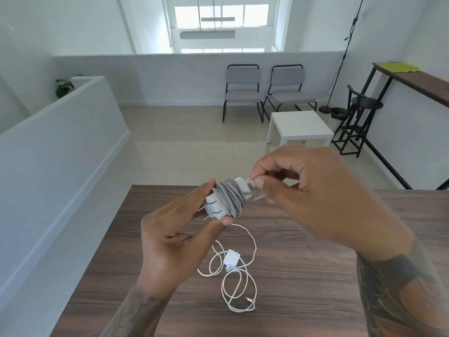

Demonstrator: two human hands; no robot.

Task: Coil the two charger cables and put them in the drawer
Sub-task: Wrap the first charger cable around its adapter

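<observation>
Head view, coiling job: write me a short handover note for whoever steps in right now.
Left hand: holds the white charger block, with the grey cable wound round it, above the wooden table.
Right hand: pinches the grey cable's free end at the block.
Done: grey cable almost fully wound.
Left: secure that end, then coil the thin white cable, which lies loose on the table with its small charger. Put both in the drawer, which is not in view.
</observation>
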